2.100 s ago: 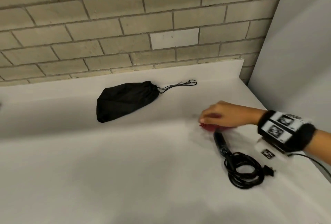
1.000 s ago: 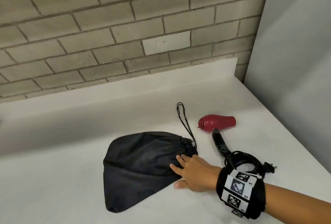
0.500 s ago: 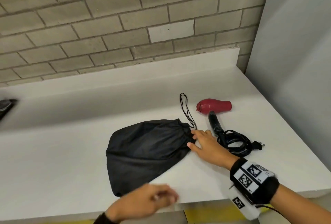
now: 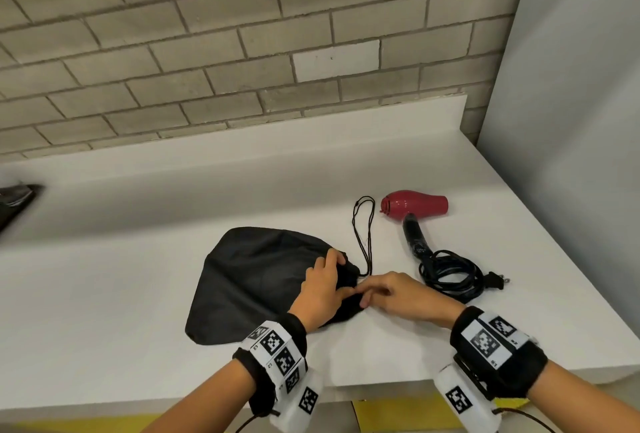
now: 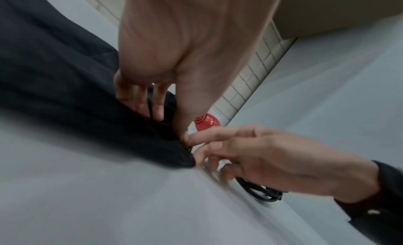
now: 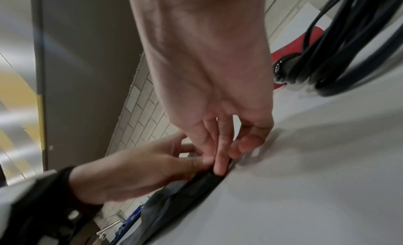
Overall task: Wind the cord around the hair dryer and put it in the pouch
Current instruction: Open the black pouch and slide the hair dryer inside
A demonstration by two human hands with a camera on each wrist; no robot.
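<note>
Both hands at the gathered mouth of the pouch (image 4: 256, 273): left hand (image 4: 320, 289) pinches it; right hand (image 4: 398, 294), fingers bent, apparently touches its edge. Hair dryer (image 4: 414, 207) lies right of the pouch, cord (image 4: 450, 275) unwound. Risk: cinched mouth blocks insertion.

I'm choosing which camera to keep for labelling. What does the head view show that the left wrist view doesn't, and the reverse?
Head view only: the whole pouch, its drawstring loop, the hair dryer's black handle and the plug.
Left wrist view only: the left hand from beneath, its thumb on the pouch's gathered mouth.
Both: the right hand, the red dryer body, the coiled cord.
</note>
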